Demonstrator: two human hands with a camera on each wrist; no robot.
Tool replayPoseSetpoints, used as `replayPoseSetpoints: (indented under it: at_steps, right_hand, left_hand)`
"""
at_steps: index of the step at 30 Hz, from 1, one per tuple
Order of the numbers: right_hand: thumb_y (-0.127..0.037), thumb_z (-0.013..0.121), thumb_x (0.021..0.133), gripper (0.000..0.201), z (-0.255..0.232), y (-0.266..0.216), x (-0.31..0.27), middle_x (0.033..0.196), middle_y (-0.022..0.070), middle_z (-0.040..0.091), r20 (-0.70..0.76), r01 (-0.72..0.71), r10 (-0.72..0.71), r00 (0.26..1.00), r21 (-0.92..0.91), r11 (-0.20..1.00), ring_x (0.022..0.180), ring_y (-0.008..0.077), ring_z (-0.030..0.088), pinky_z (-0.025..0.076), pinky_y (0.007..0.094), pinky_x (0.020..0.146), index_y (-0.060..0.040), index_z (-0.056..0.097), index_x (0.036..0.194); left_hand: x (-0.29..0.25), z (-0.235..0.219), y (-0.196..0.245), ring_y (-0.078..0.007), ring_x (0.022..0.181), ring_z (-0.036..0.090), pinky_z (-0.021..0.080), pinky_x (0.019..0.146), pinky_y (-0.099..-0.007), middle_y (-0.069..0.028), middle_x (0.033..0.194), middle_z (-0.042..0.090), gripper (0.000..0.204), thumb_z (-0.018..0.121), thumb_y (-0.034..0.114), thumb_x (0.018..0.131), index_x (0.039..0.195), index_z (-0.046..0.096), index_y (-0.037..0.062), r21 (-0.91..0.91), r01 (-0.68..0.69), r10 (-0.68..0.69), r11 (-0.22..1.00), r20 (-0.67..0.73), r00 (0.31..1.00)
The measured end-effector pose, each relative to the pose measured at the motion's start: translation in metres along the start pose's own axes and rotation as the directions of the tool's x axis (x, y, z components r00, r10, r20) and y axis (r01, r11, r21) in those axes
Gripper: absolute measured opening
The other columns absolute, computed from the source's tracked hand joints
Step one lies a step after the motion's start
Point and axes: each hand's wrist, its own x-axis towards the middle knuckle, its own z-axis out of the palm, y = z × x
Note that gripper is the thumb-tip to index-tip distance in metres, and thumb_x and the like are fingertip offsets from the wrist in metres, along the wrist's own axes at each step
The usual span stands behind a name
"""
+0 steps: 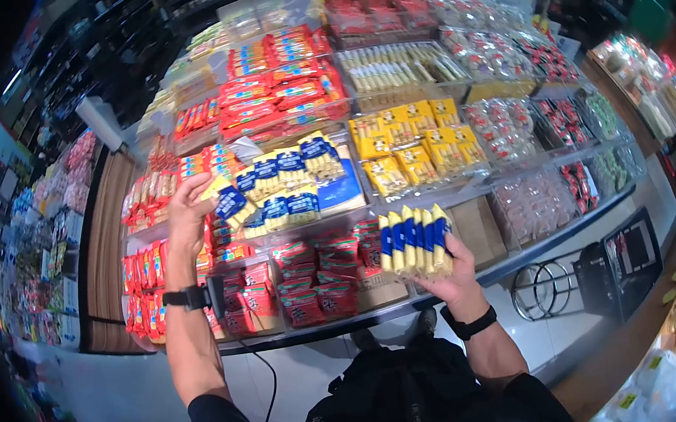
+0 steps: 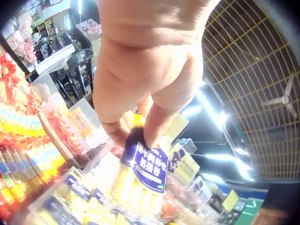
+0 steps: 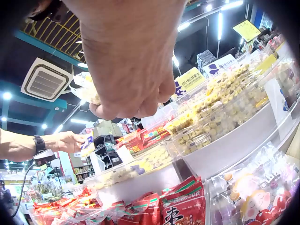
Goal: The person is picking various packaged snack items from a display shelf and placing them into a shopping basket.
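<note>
One blue-and-yellow packet (image 1: 231,205) is pinched at its top by the left hand (image 1: 188,210), beside like packets (image 1: 288,171) in a display bin (image 1: 354,204); a packet row (image 1: 414,240) is gripped by the right hand (image 1: 459,282). Restocking seems under way; tidy placement is probably called for next.

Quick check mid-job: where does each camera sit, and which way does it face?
Head: on the head, facing forward and down at the display; shows both forearms, shoes, left grip and right grip.
Left wrist: on that wrist, facing along the left grip to the pinched packet, ceiling beyond; shows only that grip and wrist.
Right wrist: on that wrist, facing past the right grip toward red bags and ceiling; also shows the left forearm.
Shared: head and right wrist both show both grips and the pinched packet.
</note>
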Motion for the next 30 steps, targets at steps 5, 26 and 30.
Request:
replayPoseSetpoints:
  at_steps: [5, 26, 30]
  right_hand:
    - [-0.026, 0.064, 0.085, 0.06, 0.001, -0.006, -0.007, 0.128, 0.017, 0.056, 0.025, 0.055, -0.055, 0.998, 0.019, 0.998, 0.113, 0.0339, 0.059, 0.045, 0.0505, 0.099, -0.0001, 0.044, 0.134]
    - [-0.017, 0.065, 0.085, 0.056, -0.132, -0.163, -0.301, 0.126, 0.0165, 0.057, -0.172, 0.278, -0.244, 0.954, 0.21, 0.937, 0.115, 0.0302, 0.058, 0.044, 0.0454, 0.103, 0.0021, 0.043, 0.133]
    - [-0.014, 0.069, 0.084, 0.057, -0.127, -0.177, -0.321, 0.121, 0.0127, 0.06, -0.28, 0.323, -0.308, 0.909, 0.008, 0.946, 0.109, 0.025, 0.061, 0.049, 0.0395, 0.098, -0.0005, 0.044, 0.133]
  left_hand:
    - [-0.043, 0.089, 0.024, -0.0179, 0.093, 0.066, 0.055, 0.084, -0.0298, -0.0103, 0.103, 0.067, 0.042, 0.066, -0.015, 0.072, 0.11, 0.059, 0.0009, -0.154, 0.205, -0.166, 0.967, 0.23, 0.959]
    - [-0.248, 0.486, -0.12, -0.0191, 0.088, 0.062, 0.051, 0.079, -0.0293, -0.0115, 0.1, 0.061, 0.033, 0.056, -0.013, 0.078, 0.108, 0.054, -0.0009, -0.125, 0.605, -0.433, 0.787, 0.586, 0.685]
    - [-0.267, 0.534, -0.131, -0.0174, 0.086, 0.061, 0.052, 0.077, -0.0282, -0.0106, 0.097, 0.06, 0.032, 0.056, -0.013, 0.078, 0.107, 0.053, -0.0002, 0.044, 0.653, -0.514, 0.756, 0.658, 0.551]
